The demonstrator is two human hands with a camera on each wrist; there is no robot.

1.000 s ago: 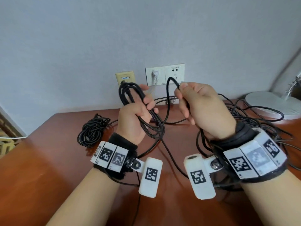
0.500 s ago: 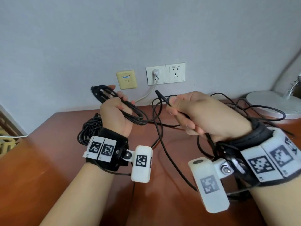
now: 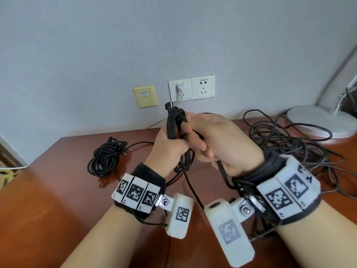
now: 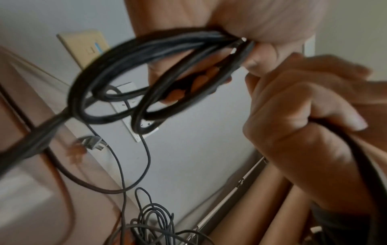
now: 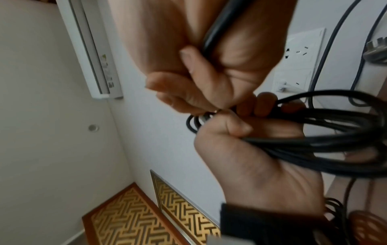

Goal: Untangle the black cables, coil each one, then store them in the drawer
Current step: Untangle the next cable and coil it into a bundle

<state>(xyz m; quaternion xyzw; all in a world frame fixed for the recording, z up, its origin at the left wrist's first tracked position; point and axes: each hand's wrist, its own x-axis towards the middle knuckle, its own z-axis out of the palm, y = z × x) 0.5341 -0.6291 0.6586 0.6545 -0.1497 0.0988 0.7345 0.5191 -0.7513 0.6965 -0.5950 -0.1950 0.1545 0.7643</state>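
Above the brown desk (image 3: pixel 58 190), my left hand (image 3: pixel 172 146) grips a half-wound coil of black cable (image 3: pixel 173 120) held upright, its loops hanging below the fist. My right hand (image 3: pixel 195 136) presses against it, fingers curled round the free strand (image 3: pixel 222 169), which runs down past the wrist. In the left wrist view the coil (image 4: pixel 125 66) loops out from the fist beside the right hand (image 4: pixel 303 132). The right wrist view shows both fists touching at the coil (image 5: pixel 324 132). A finished coil (image 3: pixel 106 157) lies at the desk's left. A loose tangle (image 3: pixel 289 144) lies at the right.
Wall sockets (image 3: pixel 191 88) with a white plug and a beige plate (image 3: pixel 145 95) sit on the wall behind the desk. A round white lamp base (image 3: pixel 318 120) stands at the far right corner. No drawer is in view.
My left hand has risen and swung right, turning the coil upright. My right hand has moved left with its strand until the two fists meet.
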